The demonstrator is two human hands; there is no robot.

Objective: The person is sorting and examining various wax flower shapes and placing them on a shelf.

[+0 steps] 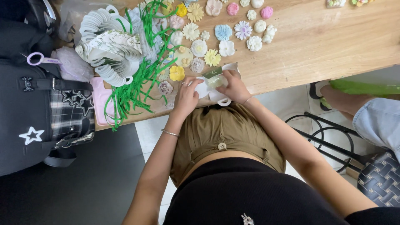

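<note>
Both hands work at the near edge of the wooden counter (316,46), close together over one small white paper box (212,88) with looped handles. The left hand (186,96) has its grip closed on the box's left side. The right hand (234,86) has its grip clenched on the box's right side, fingers pressing on a pale green piece (216,80) seated in the box opening. The box sits just at the counter's near edge, partly overhanging it.

Beyond the hands, flower-shaped pieces (223,32) in white, yellow, pink, blue and lilac lie spread across the counter toward its far edge. Toward the left end, a fanned stack of flat white boxes (109,46) rests on loose green paper shred (137,83), with a pink tray (101,98) beneath. A black bag (29,112) with star marks stands off the counter's left end. Another person's denim sleeve (377,121) shows at the right, well apart from the hands.
</note>
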